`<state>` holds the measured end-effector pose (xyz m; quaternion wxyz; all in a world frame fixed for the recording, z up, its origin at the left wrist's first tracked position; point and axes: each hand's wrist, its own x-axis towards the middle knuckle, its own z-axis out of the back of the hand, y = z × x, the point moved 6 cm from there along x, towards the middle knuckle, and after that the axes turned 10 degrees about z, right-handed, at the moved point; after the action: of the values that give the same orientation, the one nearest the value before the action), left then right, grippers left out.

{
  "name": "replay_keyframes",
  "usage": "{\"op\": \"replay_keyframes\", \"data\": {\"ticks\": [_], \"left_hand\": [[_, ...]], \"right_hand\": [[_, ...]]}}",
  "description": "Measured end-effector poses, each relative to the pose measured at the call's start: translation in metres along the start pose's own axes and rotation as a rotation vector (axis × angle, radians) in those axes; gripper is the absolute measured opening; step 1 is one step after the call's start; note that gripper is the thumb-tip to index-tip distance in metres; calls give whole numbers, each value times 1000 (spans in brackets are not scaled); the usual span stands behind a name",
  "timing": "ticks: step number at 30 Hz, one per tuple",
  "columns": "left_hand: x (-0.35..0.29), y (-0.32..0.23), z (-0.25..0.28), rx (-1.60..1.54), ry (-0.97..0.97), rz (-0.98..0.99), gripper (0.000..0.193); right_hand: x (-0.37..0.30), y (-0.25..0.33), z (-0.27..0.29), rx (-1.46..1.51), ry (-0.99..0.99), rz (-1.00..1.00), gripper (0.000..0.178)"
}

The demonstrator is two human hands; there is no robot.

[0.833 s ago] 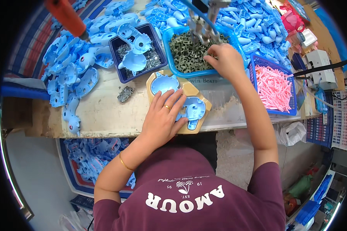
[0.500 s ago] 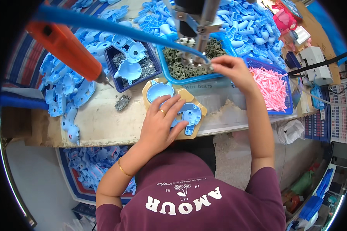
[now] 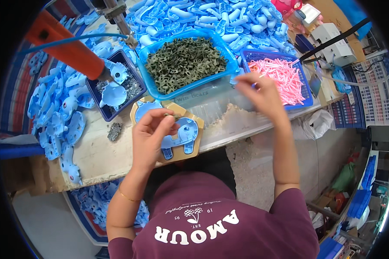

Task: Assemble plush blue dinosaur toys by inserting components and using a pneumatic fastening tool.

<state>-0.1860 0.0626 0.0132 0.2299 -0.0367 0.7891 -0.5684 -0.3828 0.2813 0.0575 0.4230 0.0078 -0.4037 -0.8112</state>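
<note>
My left hand (image 3: 151,134) is closed in a pinch over the tan fixture block (image 3: 196,146). Between its thumb and fingertips shows a small dark green part (image 3: 173,115). Two light blue plastic shell pieces lie in the block: a rounded shell (image 3: 145,108), partly covered by my fingers, and a body shell with legs (image 3: 187,131). My right hand (image 3: 264,98) hovers at the near left edge of the blue basket (image 3: 307,97) of pink plastic strips (image 3: 281,82). Its fingers are bent and blurred, so whatever they might hold cannot be made out.
A blue tray (image 3: 160,96) of dark green parts stands behind the block. Left of it are a dark blue bin (image 3: 109,115) of screws, a screw pile (image 3: 114,131) and an orange electric screwdriver (image 3: 67,47) hanging overhead. Light blue parts (image 3: 203,15) are heaped behind.
My left hand has lifted off the shells and now pinches a dark green part. My right hand has moved from the green-part tray toward the pink basket. The view has shifted.
</note>
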Motion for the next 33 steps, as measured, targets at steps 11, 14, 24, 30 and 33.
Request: {"op": "replay_keyframes", "data": {"ticks": [11,14,24,30,33], "left_hand": [[0,0,13,170,4,35,21],[-1,-1,14,194,27,14,21],[-3,-1,12,300,-10,-8,20],[-6,2,19,286,-44,-8,22],[-2,6,16,254,-33,33,22]], "right_hand": [[-9,-98,68,-873,47,-289,20],[-10,-89,85,-956,93,-437,19],[-3,-71,105,-860,-85,-245,22],[11,-3,40,22,54,-86,29],[-4,66,-27,361,346,-115,30]]}}
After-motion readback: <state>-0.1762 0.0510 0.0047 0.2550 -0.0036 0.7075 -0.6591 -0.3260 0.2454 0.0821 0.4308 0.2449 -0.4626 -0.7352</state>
